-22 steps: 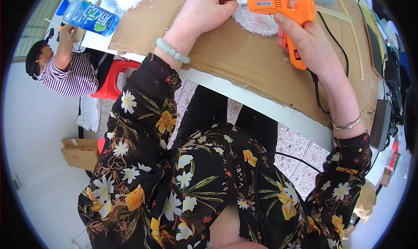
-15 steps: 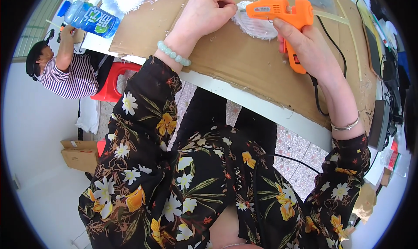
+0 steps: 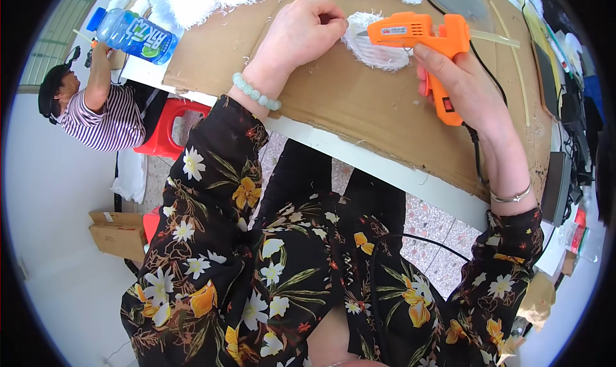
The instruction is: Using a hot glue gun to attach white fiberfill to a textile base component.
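Note:
My right hand [image 3: 463,84] grips an orange hot glue gun [image 3: 417,36] by its handle, with a pale glue stick [image 3: 495,37] poking out of the back. Its nozzle points left, over a white fringed fabric piece [image 3: 378,51] lying on the cardboard. At that piece's left edge is my left hand [image 3: 309,33], its fingertips pinched together. Whatever may be between those fingers is too small or hidden to make out.
Brown cardboard [image 3: 359,110] covers the white table. A blue-labelled bottle [image 3: 138,36] lies at the left by white fluffy fabric [image 3: 199,1]. Another glue stick [image 3: 513,65] lies at right, near the gun's black cord [image 3: 476,150]. A person in a striped shirt [image 3: 102,120] sits at far left.
The whole view has shifted slightly, so the table things appear a little lower. The glue gun's nozzle has drawn slightly right from my left fingers. Both hands keep nearly the same pose.

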### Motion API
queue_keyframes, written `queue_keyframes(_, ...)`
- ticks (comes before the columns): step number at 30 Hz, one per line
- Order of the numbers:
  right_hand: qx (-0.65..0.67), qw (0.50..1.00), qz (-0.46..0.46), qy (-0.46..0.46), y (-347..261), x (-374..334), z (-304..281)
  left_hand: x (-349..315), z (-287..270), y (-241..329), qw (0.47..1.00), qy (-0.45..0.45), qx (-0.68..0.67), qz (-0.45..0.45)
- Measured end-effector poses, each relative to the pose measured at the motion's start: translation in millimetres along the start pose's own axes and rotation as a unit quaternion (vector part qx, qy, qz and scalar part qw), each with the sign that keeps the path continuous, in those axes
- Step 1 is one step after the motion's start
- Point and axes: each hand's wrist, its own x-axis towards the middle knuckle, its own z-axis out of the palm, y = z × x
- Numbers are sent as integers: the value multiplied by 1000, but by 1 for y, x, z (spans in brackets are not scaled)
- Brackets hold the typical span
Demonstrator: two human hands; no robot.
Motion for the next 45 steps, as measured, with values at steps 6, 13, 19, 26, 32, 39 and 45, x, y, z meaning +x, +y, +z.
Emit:
queue_keyframes(6, 126, 991, 17, 40, -9, -8, -7, -6, -8, 6, 1000, -11, 8, -9)
queue_keyframes(13, 335, 940, -14, 70, 13, -5, -14, -7, -9, -1, 998, -68, -9, -2)
queue_keyframes(19, 389, 917, -9, 87, 16, -2, -16, -6, -1, 1, 997, -45, -6, 54)
queue_keyframes(26, 362, 926, -5, 108, 15, -3, -18, -10, -1, 12, 992, -38, 78, 95)
queue_keyframes(32, 420, 904, -21, 75, 32, 1, -23, -15, -22, 15, 984, -12, 80, 159)
queue_keyframes(39, 465, 882, -30, 64, 37, 1, -19, -11, -2, 10, 949, 22, 122, 289)
queue_keyframes(45, 472, 876, 15, 98, 20, -20, -14, -14, -6, 41, 964, -80, 83, 241)
